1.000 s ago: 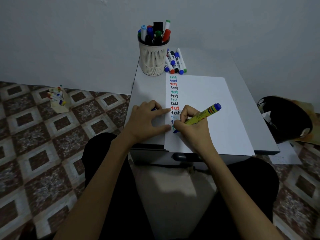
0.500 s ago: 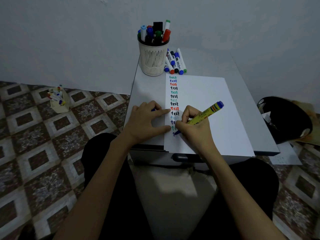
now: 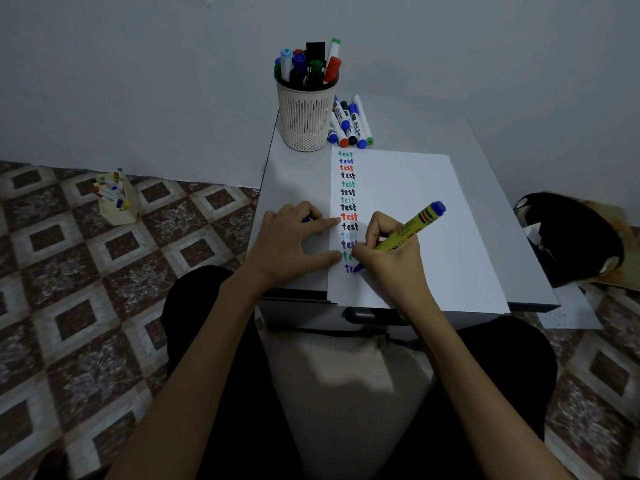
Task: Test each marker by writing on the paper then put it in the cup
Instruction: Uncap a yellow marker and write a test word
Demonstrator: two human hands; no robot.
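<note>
A white sheet of paper [image 3: 415,216] lies on the small grey table [image 3: 294,168], with a column of coloured "test" words down its left side. My right hand [image 3: 388,268] grips a yellow marker [image 3: 412,226] with a blue end, its blue tip touching the paper at the lowest word. My left hand [image 3: 294,244] presses flat on the paper's left edge, and a bit of blue, perhaps the cap, shows under its fingers. A cream mesh cup [image 3: 306,112] holding several markers stands at the table's back. Several loose markers [image 3: 349,123] lie beside it.
A small cream holder [image 3: 116,199] with coloured markers stands on the patterned floor at the left. A black bag-like object [image 3: 568,237] sits right of the table. The wall runs close behind the table. My legs and a pale cushion fill the space below.
My right hand has shifted slightly down and right along the bottom line while writing blue letters. My left hand has stayed in place.
</note>
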